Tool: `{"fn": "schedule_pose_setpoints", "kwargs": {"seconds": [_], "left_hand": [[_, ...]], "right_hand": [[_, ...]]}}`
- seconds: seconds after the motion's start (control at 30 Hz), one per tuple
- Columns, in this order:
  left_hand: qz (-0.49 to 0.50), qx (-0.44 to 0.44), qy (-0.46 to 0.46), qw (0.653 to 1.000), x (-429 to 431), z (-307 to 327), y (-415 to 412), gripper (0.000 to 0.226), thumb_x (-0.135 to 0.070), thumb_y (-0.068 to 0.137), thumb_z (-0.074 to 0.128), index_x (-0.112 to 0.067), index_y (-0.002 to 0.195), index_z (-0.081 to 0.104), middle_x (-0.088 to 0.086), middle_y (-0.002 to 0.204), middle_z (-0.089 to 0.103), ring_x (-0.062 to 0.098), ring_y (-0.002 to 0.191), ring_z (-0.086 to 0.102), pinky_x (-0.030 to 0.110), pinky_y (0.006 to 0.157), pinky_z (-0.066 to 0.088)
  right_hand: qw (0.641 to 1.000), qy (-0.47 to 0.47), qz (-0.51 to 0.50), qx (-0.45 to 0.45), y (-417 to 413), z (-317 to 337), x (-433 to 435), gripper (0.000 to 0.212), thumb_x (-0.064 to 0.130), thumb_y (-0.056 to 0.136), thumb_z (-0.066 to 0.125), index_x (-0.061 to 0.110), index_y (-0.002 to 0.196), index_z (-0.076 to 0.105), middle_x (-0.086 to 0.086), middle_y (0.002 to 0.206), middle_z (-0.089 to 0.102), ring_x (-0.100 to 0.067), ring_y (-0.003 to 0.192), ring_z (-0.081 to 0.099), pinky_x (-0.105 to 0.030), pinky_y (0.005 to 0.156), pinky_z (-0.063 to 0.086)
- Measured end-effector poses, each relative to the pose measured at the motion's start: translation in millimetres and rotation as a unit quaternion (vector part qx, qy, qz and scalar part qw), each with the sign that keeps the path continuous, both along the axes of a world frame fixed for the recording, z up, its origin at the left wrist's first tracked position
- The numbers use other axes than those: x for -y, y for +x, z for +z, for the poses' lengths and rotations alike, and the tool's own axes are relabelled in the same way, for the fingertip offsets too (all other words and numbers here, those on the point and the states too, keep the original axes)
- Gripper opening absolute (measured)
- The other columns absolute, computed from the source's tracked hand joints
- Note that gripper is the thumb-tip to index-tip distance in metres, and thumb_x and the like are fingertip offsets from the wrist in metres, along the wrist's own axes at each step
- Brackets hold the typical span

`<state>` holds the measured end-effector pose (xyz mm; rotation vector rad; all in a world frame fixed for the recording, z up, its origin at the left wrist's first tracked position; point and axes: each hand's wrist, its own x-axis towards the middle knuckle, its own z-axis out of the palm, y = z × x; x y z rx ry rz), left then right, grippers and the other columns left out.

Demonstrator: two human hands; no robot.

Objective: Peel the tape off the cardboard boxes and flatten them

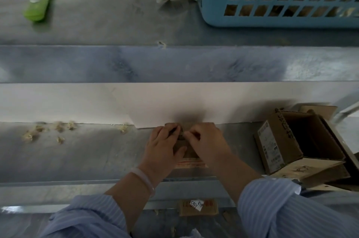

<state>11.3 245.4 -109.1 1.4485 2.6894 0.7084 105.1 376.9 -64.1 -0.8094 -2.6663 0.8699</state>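
The small cardboard box [189,153] sat on the near strip of the table [87,156], straight ahead of the person and mostly covered by both hands. The left hand [165,146] gripped it with fingers curled over the far edge and the thumb on top. The right hand [206,140] had its fingertips bunched at the middle of the top, seemingly pinching a tape end, though blur hid it. This box looked mid-peel and not yet flattened. Just to the right a larger open box [277,144] stood unflattened, and crumpled tape scraps [58,128] lay well off to the left. A blue basket [213,4] at the far right appeared to hold more cardboard, so much work probably remained.
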Motion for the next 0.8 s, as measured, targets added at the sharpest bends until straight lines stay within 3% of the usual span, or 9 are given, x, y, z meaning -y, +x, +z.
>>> {"fn": "schedule_pose_setpoints", "kwargs": {"seconds": [0.07,0.13,0.27,0.4,0.47,0.57,0.67,0.73,0.8], "left_hand": [[-0.003,-0.005,0.001,1.0,0.0,-0.8,-1.0,0.064,-0.051,0.082,0.045,-0.01,0.128,0.06,0.001,0.133,0.054,0.03,0.115,0.049,0.047,0.099,0.046],[-0.002,-0.011,0.0,1.0,-0.5,-0.8,-1.1,0.064,-0.052,0.082,0.045,-0.01,0.128,0.06,0.001,0.133,0.054,0.029,0.116,0.049,0.047,0.099,0.046],[0.007,-0.007,-0.007,1.0,0.2,-6.7,-3.1,0.065,-0.055,0.083,0.044,-0.012,0.129,0.06,0.004,0.137,0.053,0.034,0.129,0.044,0.053,0.103,0.042],[0.011,0.005,-0.015,1.0,1.3,-5.0,-1.7,0.071,-0.06,0.083,0.035,-0.017,0.137,0.052,0.001,0.146,0.045,0.03,0.136,0.038,0.048,0.111,0.034],[0.017,0.01,-0.015,1.0,1.7,-1.8,-0.8,0.075,-0.063,0.081,0.03,-0.021,0.141,0.048,-0.003,0.15,0.04,0.026,0.138,0.034,0.043,0.114,0.028],[0.016,0.012,-0.023,1.0,2.7,0.3,-0.6,0.079,-0.067,0.079,0.025,-0.026,0.144,0.043,-0.008,0.152,0.034,0.022,0.14,0.029,0.04,0.115,0.023],[0.019,0.01,-0.018,1.0,2.7,0.1,-0.2,0.076,-0.066,0.08,0.029,-0.024,0.141,0.047,-0.006,0.15,0.039,0.024,0.138,0.035,0.04,0.112,0.026],[0.019,-0.009,-0.012,1.0,2.5,-1.0,0.0,0.07,-0.061,0.082,0.036,-0.021,0.136,0.054,-0.003,0.145,0.047,0.027,0.132,0.044,0.042,0.108,0.033],[0.019,-0.029,-0.008,0.999,1.7,-2.5,-0.4,0.064,-0.057,0.083,0.04,-0.019,0.13,0.06,0.0,0.139,0.054,0.029,0.125,0.052,0.043,0.103,0.038]], "right_hand": [[1.0,0.0,0.01,0.006,0.2,-1.8,1.2,0.019,0.03,0.092,0.062,0.02,0.077,0.068,0.004,0.076,0.061,-0.015,0.078,0.054,-0.028,0.071,0.042],[1.0,0.008,0.005,0.003,1.1,-2.0,1.0,0.004,0.023,0.089,0.064,0.022,0.088,0.068,0.003,0.092,0.06,-0.017,0.09,0.054,-0.032,0.081,0.047],[0.997,0.055,0.003,0.059,2.4,-1.9,2.6,0.027,0.031,0.09,0.059,0.022,0.116,0.06,-0.001,0.117,0.05,-0.022,0.11,0.049,-0.036,0.099,0.041],[0.989,0.124,0.02,0.082,0.7,0.3,4.9,0.011,0.032,0.091,0.054,0.023,0.095,0.059,0.002,0.103,0.06,-0.022,0.105,0.051,-0.033,0.092,0.035],[0.993,0.1,0.0,0.06,3.0,0.4,3.0,0.005,0.026,0.089,0.056,0.022,0.088,0.056,0.001,0.095,0.062,-0.022,0.095,0.055,-0.031,0.08,0.039],[0.996,0.024,-0.08,-0.007,9.0,5.9,-9.1,0.014,0.019,0.083,0.065,0.02,0.075,0.053,0.002,0.08,0.058,-0.018,0.075,0.056,-0.026,0.064,0.037],[0.996,0.065,-0.058,-0.02,13.8,6.8,-17.2,0.003,0.014,0.084,0.065,0.017,0.083,0.064,0.001,0.091,0.06,-0.017,0.088,0.054,-0.024,0.074,0.04],[0.993,0.113,0.021,0.008,14.0,1.4,-13.1,0.012,0.017,0.088,0.059,0.017,0.093,0.07,-0.001,0.099,0.062,-0.02,0.097,0.052,-0.03,0.087,0.043],[0.988,0.128,0.077,0.042,12.4,-4.8,-2.9,0.031,0.035,0.091,0.046,0.02,0.096,0.072,0.0,0.102,0.064,-0.023,0.102,0.053,-0.037,0.093,0.044]]}}
